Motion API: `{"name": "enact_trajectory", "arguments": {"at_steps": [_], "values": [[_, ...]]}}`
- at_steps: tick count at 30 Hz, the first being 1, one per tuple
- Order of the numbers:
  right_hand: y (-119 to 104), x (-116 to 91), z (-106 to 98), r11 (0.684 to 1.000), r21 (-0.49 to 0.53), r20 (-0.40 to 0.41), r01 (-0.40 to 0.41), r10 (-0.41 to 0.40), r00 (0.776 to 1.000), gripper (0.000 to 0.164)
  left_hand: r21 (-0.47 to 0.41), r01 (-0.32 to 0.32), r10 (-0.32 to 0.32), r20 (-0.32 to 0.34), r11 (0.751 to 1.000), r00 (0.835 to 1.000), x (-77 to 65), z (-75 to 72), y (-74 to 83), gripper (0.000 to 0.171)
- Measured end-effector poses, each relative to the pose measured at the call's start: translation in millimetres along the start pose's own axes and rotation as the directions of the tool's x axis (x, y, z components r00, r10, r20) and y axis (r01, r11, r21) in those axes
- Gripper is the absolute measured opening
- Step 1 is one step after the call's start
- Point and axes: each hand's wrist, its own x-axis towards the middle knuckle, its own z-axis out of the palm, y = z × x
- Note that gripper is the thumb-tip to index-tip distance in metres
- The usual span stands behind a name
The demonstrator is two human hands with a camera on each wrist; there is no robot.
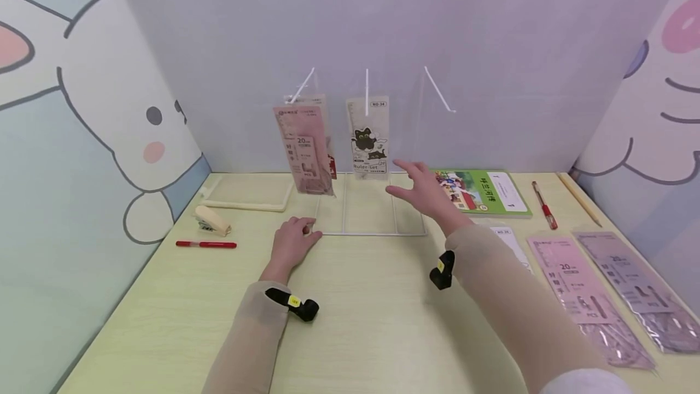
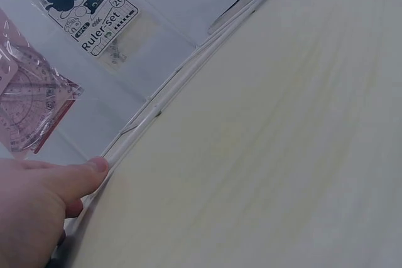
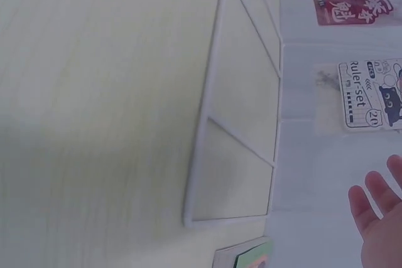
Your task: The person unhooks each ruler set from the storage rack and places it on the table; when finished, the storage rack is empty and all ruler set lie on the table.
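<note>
A white wire display rack (image 1: 372,235) stands on the table with three hooks. My left hand (image 1: 292,241) grips the front left corner of its base, thumb on the rail (image 2: 179,83) in the left wrist view. On the middle hook hangs a packaged ruler set (image 1: 367,138) printed with black cats. The left hook bears a pink ruler pack (image 1: 304,148) in front of other packs, one with a red card (image 3: 352,9). My right hand (image 1: 423,190) is raised just right of the cat ruler set, fingers spread and holding nothing.
Left of the rack are a cream frame (image 1: 246,205), a stapler (image 1: 212,221) and a red pen (image 1: 206,244). To the right lie a green book (image 1: 483,193), another red pen (image 1: 544,205), a pencil (image 1: 579,199), a pink ruler pack (image 1: 582,290) and a greyish-pink one (image 1: 637,284). My right sleeve partly covers a white pack (image 1: 514,245).
</note>
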Motion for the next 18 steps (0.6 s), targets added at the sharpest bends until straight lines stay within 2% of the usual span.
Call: {"name": "enact_trajectory", "arguments": {"at_steps": [12,18], "values": [[-42,34,-23,0.997,0.026,-0.049,0.072,-0.070,0.996,0.072,0.012,-0.026,0.026,-0.009,1.000,1.000,1.9,2.7,-2.3,0.039],[-53,43,-25,0.997,0.054,-0.051,0.057,-0.055,0.997,0.071,0.016,-0.024,0.024,-0.015,1.000,1.000,1.2,2.4,-2.8,0.039]]}}
